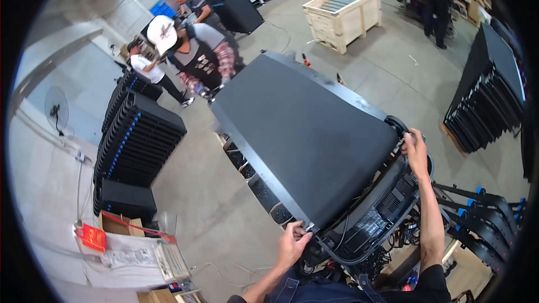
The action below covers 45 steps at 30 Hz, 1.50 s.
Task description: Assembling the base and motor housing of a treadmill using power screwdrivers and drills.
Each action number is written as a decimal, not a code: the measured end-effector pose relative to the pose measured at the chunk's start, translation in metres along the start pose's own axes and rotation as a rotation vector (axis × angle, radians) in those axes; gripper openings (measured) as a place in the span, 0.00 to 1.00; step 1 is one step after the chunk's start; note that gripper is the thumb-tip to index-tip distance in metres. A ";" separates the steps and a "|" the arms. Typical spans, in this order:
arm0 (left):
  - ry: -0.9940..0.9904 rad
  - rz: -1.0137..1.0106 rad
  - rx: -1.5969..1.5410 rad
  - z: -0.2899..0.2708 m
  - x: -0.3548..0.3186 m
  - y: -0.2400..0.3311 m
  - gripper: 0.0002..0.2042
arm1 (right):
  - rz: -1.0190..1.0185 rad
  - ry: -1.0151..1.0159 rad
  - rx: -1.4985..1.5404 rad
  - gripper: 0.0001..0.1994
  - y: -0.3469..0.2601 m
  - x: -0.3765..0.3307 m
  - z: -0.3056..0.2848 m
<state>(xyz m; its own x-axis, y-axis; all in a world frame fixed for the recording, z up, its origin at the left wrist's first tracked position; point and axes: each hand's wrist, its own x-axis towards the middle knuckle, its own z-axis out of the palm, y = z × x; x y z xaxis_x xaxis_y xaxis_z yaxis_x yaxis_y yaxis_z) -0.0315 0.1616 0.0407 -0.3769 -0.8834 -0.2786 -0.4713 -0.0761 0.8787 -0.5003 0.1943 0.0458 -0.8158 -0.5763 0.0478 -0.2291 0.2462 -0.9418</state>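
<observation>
A treadmill (303,129) lies in front of me, its wide black belt facing up and a grey side rail (258,174) along the left. At the near left corner, my left hand (291,242) has its fingers closed at the end of that rail. My right hand (414,151) curls its fingers over the near right corner, beside a black rounded part (396,124); what lies under the fingertips is hidden. Between my hands is the near end, with a black cover (365,235) and loose cables. At the far left corner a co-worker (199,62) holds a tool (203,92) against the treadmill.
Stacked black panels with blue parts (137,134) stand at left, and more black panels (485,95) at right. Black frames with blue pieces (477,219) sit near my right. Beyond the treadmill is a wooden crate (342,17). Other people stand farther back.
</observation>
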 end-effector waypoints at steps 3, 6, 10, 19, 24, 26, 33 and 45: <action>-0.034 0.035 -0.100 -0.009 -0.009 -0.012 0.23 | -0.053 0.067 -0.078 0.19 0.010 -0.030 -0.018; -0.074 -0.067 -0.214 -0.057 -0.032 -0.014 0.20 | -0.046 -0.012 -0.210 0.14 -0.034 -0.090 0.011; -0.176 -0.083 -0.146 -0.096 -0.049 -0.104 0.15 | 0.013 -0.056 -0.102 0.12 -0.045 -0.171 0.026; -0.360 -0.074 -0.265 -0.244 -0.082 -0.200 0.14 | 0.046 -0.234 -0.043 0.12 -0.165 -0.370 0.165; -0.159 -0.216 -0.253 -0.390 -0.111 -0.304 0.17 | 0.200 -0.791 -0.155 0.18 -0.221 -0.437 0.322; -0.030 -0.219 -0.232 -0.434 -0.115 -0.336 0.14 | -0.242 -0.953 -0.496 0.20 -0.208 -0.461 0.377; 0.152 -0.227 -0.148 -0.524 -0.046 -0.357 0.19 | 0.049 -1.263 -0.451 0.22 -0.175 -0.477 0.529; 0.259 -0.554 -0.186 -0.664 0.100 -0.421 0.15 | 0.724 -1.327 -0.568 0.31 -0.072 -0.331 0.817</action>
<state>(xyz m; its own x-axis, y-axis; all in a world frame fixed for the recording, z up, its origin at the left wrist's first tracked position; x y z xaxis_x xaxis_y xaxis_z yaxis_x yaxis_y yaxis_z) 0.6591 -0.2017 -0.0997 0.0989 -0.7714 -0.6286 -0.3859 -0.6120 0.6904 0.2199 -0.2690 -0.1739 0.1074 -0.3760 -0.9204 -0.4231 0.8204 -0.3846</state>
